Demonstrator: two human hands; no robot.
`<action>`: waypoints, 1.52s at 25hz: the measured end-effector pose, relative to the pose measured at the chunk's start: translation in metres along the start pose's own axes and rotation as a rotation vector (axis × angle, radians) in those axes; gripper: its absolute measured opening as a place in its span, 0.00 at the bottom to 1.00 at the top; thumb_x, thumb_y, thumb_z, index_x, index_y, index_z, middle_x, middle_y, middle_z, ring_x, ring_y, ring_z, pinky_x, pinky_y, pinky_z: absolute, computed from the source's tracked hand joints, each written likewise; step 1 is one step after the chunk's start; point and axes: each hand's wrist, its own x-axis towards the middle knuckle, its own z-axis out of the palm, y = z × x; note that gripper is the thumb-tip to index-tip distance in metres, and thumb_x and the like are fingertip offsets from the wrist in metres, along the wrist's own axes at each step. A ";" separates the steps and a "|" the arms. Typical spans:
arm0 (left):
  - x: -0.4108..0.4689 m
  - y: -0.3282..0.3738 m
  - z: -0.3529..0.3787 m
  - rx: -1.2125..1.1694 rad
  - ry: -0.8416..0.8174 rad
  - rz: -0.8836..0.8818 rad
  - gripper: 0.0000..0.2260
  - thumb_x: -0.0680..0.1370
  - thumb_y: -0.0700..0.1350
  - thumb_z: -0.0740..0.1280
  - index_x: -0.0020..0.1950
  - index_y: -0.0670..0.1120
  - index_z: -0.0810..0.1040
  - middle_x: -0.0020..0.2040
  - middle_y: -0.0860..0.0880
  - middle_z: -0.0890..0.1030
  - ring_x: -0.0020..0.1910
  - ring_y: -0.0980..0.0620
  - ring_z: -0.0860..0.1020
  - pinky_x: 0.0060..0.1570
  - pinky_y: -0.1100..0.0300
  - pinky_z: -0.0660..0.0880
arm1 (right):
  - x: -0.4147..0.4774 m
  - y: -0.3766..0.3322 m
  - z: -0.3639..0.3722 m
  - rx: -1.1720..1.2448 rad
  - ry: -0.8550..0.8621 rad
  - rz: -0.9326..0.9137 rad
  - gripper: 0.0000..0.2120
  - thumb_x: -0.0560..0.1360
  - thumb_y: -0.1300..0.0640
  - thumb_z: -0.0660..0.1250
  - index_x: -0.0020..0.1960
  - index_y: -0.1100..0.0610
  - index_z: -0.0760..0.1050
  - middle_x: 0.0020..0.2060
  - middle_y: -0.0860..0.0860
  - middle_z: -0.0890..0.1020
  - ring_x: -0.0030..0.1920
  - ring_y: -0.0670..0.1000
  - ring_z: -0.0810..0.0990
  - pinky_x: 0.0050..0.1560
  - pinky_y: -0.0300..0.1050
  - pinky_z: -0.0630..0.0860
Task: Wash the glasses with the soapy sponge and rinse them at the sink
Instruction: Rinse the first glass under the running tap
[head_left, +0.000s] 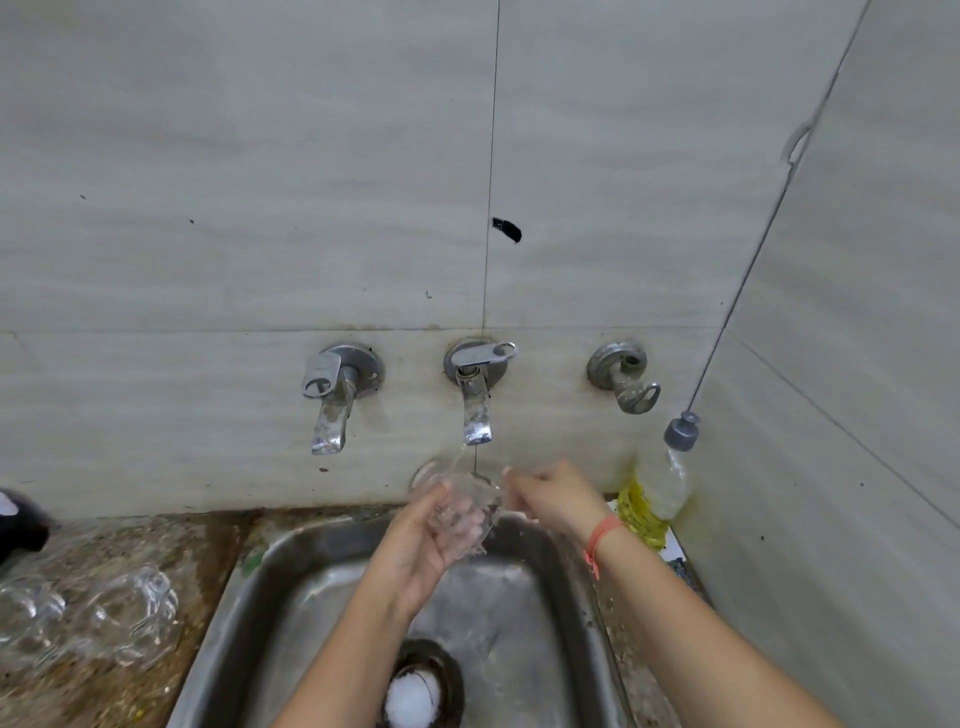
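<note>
Left hand (415, 551) gripping glass (462, 501), right hand (558, 499) pinching it, under running tap (475, 410)

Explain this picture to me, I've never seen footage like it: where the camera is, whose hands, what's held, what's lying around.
No machine: a person wears a wide camera on the head, looking down at their own bare hands. The left hand cups a clear glass under water from the middle tap; the right hand, with an orange wristband, grips its side. Below is a steel sink with white foam at the drain. More clear glasses lie on the counter at left; a grey-capped bottle stands at right.
</note>
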 end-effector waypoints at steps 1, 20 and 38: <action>0.001 0.000 0.003 -0.087 0.011 -0.036 0.18 0.74 0.47 0.68 0.62 0.41 0.73 0.50 0.38 0.81 0.39 0.44 0.82 0.45 0.52 0.80 | 0.002 -0.010 -0.010 0.016 0.092 -0.081 0.19 0.76 0.48 0.65 0.30 0.56 0.78 0.25 0.51 0.77 0.27 0.47 0.71 0.33 0.44 0.70; -0.013 0.028 -0.027 0.259 0.059 -0.006 0.23 0.61 0.43 0.77 0.55 0.43 0.77 0.46 0.44 0.82 0.45 0.46 0.80 0.53 0.50 0.75 | -0.007 -0.113 -0.064 0.344 -0.315 -0.112 0.11 0.75 0.66 0.66 0.34 0.63 0.78 0.22 0.50 0.77 0.21 0.42 0.70 0.23 0.30 0.68; -0.074 0.044 -0.047 0.606 0.038 0.185 0.36 0.49 0.43 0.79 0.55 0.37 0.75 0.47 0.40 0.84 0.44 0.45 0.82 0.50 0.53 0.77 | -0.063 -0.032 -0.005 0.471 0.113 -0.223 0.09 0.68 0.64 0.75 0.31 0.56 0.80 0.27 0.48 0.81 0.25 0.42 0.73 0.28 0.33 0.70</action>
